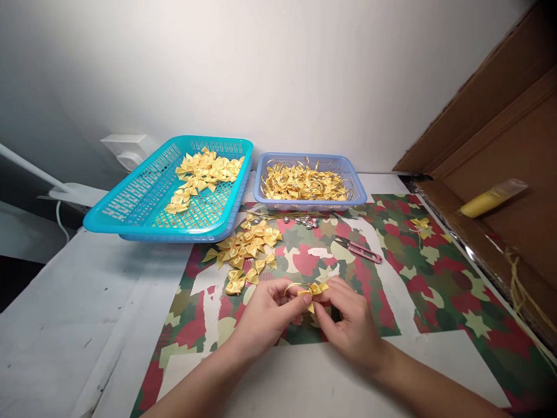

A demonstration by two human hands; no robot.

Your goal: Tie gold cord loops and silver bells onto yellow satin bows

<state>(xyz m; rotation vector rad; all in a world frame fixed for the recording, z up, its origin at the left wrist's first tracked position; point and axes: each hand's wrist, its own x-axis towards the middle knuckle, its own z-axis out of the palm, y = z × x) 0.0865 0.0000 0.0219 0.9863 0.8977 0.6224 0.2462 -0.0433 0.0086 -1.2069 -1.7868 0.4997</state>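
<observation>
My left hand (270, 310) and my right hand (348, 316) meet over the front of the patterned sheet. Between their fingertips is a yellow ribbon bow (319, 288), with a looped gold cord (292, 285) curving above the left fingers. Both hands are closed in a pinch on the bow. The fingers hide part of the bow and the cord's ends. Just beyond my left hand lies a pile of loose yellow bows (248, 244). Small silver bells (310, 222) and straight gold cords (278, 215) lie farther back.
A turquoise basket (130, 226) holding yellow bows stands at the back left. Beside it, a blue basket (304, 204) is full of bows with gold cords. Pink thread snips (359, 251) lie on the camouflage-patterned sheet (439, 290). Cardboard (500, 133) borders the right, with a yellow tube (489, 200).
</observation>
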